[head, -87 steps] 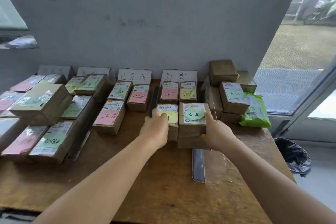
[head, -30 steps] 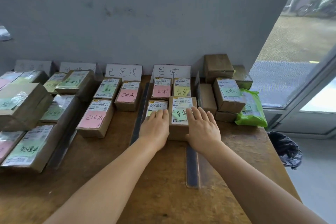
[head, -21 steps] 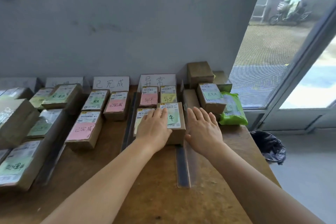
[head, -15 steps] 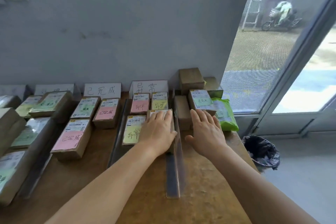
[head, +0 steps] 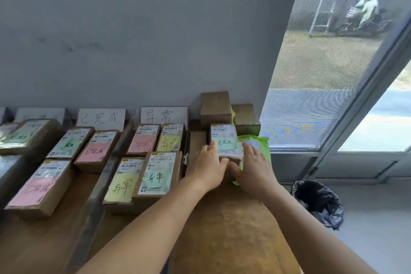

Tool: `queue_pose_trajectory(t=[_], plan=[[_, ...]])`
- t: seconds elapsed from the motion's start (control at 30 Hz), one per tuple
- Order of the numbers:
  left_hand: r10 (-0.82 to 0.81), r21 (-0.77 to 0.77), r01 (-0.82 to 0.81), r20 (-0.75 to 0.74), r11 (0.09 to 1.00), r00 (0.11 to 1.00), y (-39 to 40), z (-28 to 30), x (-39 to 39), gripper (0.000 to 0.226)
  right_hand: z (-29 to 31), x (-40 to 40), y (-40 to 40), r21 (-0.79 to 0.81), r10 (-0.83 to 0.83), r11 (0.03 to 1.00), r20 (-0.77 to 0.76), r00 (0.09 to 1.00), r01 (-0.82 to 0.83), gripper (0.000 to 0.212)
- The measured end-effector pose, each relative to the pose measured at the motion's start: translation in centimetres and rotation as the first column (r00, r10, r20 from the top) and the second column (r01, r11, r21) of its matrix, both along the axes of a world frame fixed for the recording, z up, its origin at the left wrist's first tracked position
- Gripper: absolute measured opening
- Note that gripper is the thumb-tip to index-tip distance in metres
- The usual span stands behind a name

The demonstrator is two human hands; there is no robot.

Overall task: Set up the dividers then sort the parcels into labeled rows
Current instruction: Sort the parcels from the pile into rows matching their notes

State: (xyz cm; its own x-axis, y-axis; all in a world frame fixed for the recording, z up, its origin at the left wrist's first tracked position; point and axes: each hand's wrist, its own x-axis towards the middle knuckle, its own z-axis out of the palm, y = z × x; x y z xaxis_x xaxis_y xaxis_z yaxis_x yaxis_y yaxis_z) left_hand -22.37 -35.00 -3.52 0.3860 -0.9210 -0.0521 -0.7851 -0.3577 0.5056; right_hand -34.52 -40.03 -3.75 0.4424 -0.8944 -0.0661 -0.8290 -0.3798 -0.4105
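- Left hand (head: 205, 165): fingers are laid along the left side of a small brown parcel (head: 224, 140), thumb at its near edge; the parcel is gripped.
- Right hand (head: 252, 168): fingers are spread along the parcel's right side, thumb tucked under the near edge.
- The parcel carries a green note and is held between both hands at the right end of the surface (head: 233, 224), over a plain brown box (head: 196, 144).
- A green mailer bag (head: 261, 142) is seen just right of it, partly under the right hand.
- Two plain boxes (head: 215, 104) are stacked behind, against the wall.
- To the left, four labelled parcels (head: 159, 176) lie in the row under the card (head: 164, 115).
- A grey divider strip (head: 97, 189) is laid left of that row.
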Motion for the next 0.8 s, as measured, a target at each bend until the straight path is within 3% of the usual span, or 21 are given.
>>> queue_pose_trajectory(t=[0.23, 0.47, 0.8], plan=[[0.171, 0.059, -0.169, -0.032, 0.984, 0.985, -3.9, -2.4, 0.1, 0.046, -1.7, 0.5, -3.4, 0.16, -0.014, 0.987, 0.066, 0.998, 0.003, 0.077], [0.246, 0.042, -0.245, -0.034, 0.969, 0.969, -4.5, -3.6, 0.2, 0.039, -3.3, 1.3, -3.6, 0.209, -0.088, 0.977, 0.227, 0.97, 0.039, 0.037], [0.33, -0.143, -0.401, -0.361, 0.905, 0.872, -2.1, -2.8, -1.4, 0.035, -3.5, -0.4, -1.6, 0.113, -0.082, 0.993, 0.411, 0.908, 0.038, 0.038]])
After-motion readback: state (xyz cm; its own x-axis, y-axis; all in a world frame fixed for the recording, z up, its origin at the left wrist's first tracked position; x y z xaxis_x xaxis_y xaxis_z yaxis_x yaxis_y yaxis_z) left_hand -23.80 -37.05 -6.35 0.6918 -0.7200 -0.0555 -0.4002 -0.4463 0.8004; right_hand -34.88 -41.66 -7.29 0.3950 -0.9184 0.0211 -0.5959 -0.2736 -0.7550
